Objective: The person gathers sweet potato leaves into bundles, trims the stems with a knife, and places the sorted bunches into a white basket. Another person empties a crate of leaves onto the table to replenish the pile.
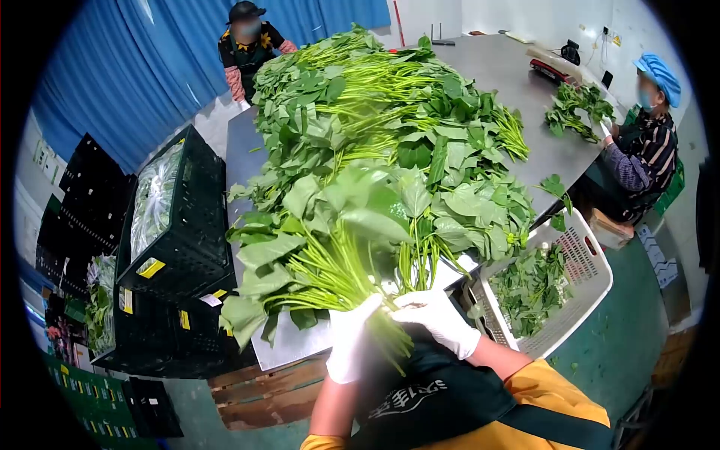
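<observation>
Both of my hands wear white gloves, close in front of my apron. My left hand (352, 339) is wrapped round the stems of a bunch of leafy greens (330, 262); the leaves fan up and left, and the cut stem ends hang below the fist. At the right side of the same stems, my right hand (439, 321) has its fingers closed against them, partly hidden. Just beyond the bunch, a big heap of the same long-stemmed greens (367, 112) covers much of the metal table (499, 71).
A white basket (596, 289) with loose leaves stands at the right. Stacked black crates (184, 225) with bagged greens are on the left. One co-worker (251, 49) stands at the far left end; another (641, 150) sits at the right, hands by a small pile of greens (577, 109).
</observation>
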Available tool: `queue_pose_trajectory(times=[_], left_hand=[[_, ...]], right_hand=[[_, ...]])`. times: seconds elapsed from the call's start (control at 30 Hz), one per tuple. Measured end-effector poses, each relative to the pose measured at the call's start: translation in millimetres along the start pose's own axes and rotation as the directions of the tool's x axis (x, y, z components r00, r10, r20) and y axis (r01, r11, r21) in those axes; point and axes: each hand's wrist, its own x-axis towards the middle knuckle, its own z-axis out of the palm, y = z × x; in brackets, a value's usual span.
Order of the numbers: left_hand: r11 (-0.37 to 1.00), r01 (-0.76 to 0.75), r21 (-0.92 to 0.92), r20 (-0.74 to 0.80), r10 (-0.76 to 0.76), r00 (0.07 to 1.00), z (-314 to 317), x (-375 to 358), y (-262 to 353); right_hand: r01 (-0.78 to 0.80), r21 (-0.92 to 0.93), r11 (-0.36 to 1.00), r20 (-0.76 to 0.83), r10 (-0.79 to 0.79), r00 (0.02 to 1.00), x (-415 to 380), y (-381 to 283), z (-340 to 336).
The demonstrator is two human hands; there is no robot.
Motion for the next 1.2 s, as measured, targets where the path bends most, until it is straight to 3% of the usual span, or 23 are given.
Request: queue_pose_trajectory(times=[0.07,0.2,0.23,0.33,0.4,0.43,0.47,0.5,0.53,0.6,0.63,0.67,0.7,0.73,0.77,0.8,0.83,0.9,0.93,1.07,1.13,1.17,1.2], left_hand=[[1.0,0.014,0.001,0.036,-0.014,0.999,3.7,1.1,-2.1],[1.0,0.005,0.019,0.12,-0.007,0.993,9.4,5.5,-12.5],[1.0,0.003,0.02,0.178,-0.006,0.984,8.5,6.9,-17.0],[0.999,-0.012,0.041,0.15,0.006,0.989,18.1,1.4,-17.4],[1.0,-0.026,0.008,0.137,0.024,0.99,19.9,-3.3,-16.0],[0.999,-0.033,-0.008,0.039,0.033,0.999,21.5,-7.5,-6.4],[0.999,-0.037,-0.022,-0.062,0.036,0.997,21.6,-13.2,5.4],[0.998,-0.045,-0.033,-0.162,0.039,0.986,20.1,-16.1,17.0],[0.994,-0.106,0.007,-0.229,0.104,0.968,12.0,-13.3,32.3],[0.939,-0.299,-0.171,-0.263,0.249,0.932,-26.5,1.1,32.6],[0.922,-0.337,-0.189,-0.285,0.277,0.918,-36.9,5.3,34.5],[0.905,-0.373,-0.205,-0.304,0.304,0.903,-42.7,8.6,33.6],[0.906,-0.372,-0.204,-0.301,0.304,0.904,-41.2,8.0,33.6],[0.918,-0.343,-0.201,-0.283,0.281,0.917,-38.4,6.9,33.5],[0.929,-0.315,-0.194,-0.268,0.259,0.928,-36.1,5.1,33.1],[0.939,-0.299,-0.168,-0.253,0.252,0.934,-34.7,4.6,28.9],[0.953,-0.258,-0.16,-0.221,0.22,0.95,-34.9,3.3,26.5],[0.973,-0.177,-0.147,-0.208,0.144,0.967,-31.0,-1.7,24.2],[0.968,-0.175,-0.178,-0.194,0.14,0.971,-28.7,-1.8,21.3],[0.981,-0.175,-0.085,-0.193,0.156,0.969,-30.2,5.0,10.6],[0.986,-0.166,-0.025,-0.185,0.159,0.97,-29.9,7.9,5.5],[0.99,-0.141,0.018,-0.171,0.142,0.975,-22.2,9.6,6.0],[0.991,-0.115,0.062,-0.157,0.124,0.98,-15.7,10.9,5.9]], right_hand=[[-0.001,0.164,0.986,-0.014,0.003,1.0,-0.9,1.1,-1.3],[0.007,0.196,0.981,0.086,-0.024,0.996,-1.5,11.9,-18.3],[-0.056,0.382,0.922,-0.002,0.062,0.998,-5.2,6.5,-13.0],[-0.001,0.497,0.868,-0.065,0.038,0.997,-12.5,3.1,-20.5],[0.088,0.417,0.905,-0.087,-0.057,0.995,-14.9,17.8,-36.1],[0.256,0.02,0.967,-0.178,-0.248,0.952,-17.8,16.3,-43.8],[0.355,-0.383,0.853,-0.182,-0.446,0.876,-22.0,16.2,-52.3],[0.52,0.214,0.827,-0.361,-0.428,0.829,-19.8,20.8,-68.4],[0.582,0.69,0.432,-0.5,-0.297,0.813,-16.4,24.0,-86.2],[0.631,0.737,0.242,-0.537,-0.358,0.764,-14.0,5.0,-112.3],[0.528,0.802,0.28,-0.412,-0.38,0.828,-19.7,-5.3,-107.9],[0.428,0.809,0.404,-0.357,-0.242,0.902,-19.3,-12.9,-87.8],[0.329,0.485,0.81,-0.289,-0.207,0.935,-16.1,-8.5,-69.9],[0.147,0.023,0.989,-0.247,-0.137,0.959,-14.7,0.7,-54.0],[0.24,-0.432,0.87,-0.228,-0.362,0.904,-8.5,18.6,-43.5],[0.264,-0.791,0.552,-0.106,-0.549,0.829,-0.5,31.3,-36.7],[0.269,-0.789,0.553,-0.105,-0.551,0.828,3.5,35.7,-34.9],[-0.134,-0.973,0.188,-0.172,-0.203,0.964,8.7,38.5,-33.3],[-0.138,-0.973,0.188,-0.176,-0.207,0.962,13.3,47.6,-37.5],[-0.058,-0.945,0.321,-0.137,-0.227,0.964,14.4,59.4,-48.0],[0.158,-0.645,0.748,-0.235,-0.39,0.89,9.4,47.3,-48.6],[0.103,-0.441,0.891,-0.265,-0.239,0.934,5.7,34.1,-45.7],[0.102,-0.443,0.891,-0.264,-0.239,0.934,2.0,26.3,-42.4]])
